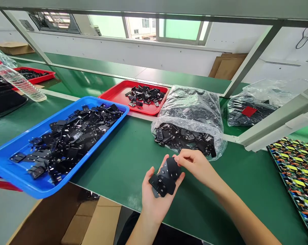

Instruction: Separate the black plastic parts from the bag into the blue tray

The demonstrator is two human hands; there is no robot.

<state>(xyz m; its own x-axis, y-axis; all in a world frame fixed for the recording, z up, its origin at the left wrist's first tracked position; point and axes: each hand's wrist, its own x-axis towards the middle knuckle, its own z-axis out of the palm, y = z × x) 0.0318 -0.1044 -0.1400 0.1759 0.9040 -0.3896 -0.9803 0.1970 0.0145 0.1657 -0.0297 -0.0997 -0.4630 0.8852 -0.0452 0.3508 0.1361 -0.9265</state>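
Several small black plastic parts lie heaped on the palm of my left hand, whose fingers curl up around them. My right hand pinches the edge of one rounded black part at the top of that heap. Just beyond both hands, a clear plastic bag lies with its mouth toward me, and more black parts show in its opening. To the left, a blue tray holds a large pile of similar black pieces.
A red tray with black parts sits behind the blue one. A water bottle leans at far left. Another filled bag and a rack of colourful components are at right. Cardboard lies below the table edge.
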